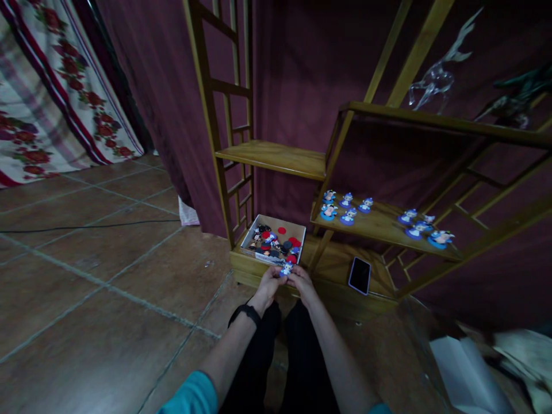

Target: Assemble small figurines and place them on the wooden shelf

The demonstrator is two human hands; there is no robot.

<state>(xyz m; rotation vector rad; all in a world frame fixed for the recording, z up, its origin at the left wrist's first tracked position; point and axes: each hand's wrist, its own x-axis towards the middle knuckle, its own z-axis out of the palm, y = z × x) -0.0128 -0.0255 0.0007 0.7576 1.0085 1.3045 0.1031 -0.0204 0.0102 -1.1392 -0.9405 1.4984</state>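
Observation:
Between my two hands is a small figurine (286, 268) with a purple-blue hat and a round purple base, held upright in front of the box. The fingers of my left hand (271, 280) pinch it from the left, and those of my right hand (301, 280) grip it from the right. Just beyond them, a shallow cardboard box (288, 221) holds a jumble of small figures and red, dark and purple discs. Several similar purple and blue figurines (348, 216) stand in two groups on the wooden shelf (376, 227) to the right.
A phone (359, 275) lies on the low wooden base at right. Above the box is a bare wooden shelf board (276, 156). A clear glass deer (437, 80) and a dark sculpture (517, 95) stand higher up. A cable (95, 226) crosses the tiled floor; white packaging (468, 374) lies lower right.

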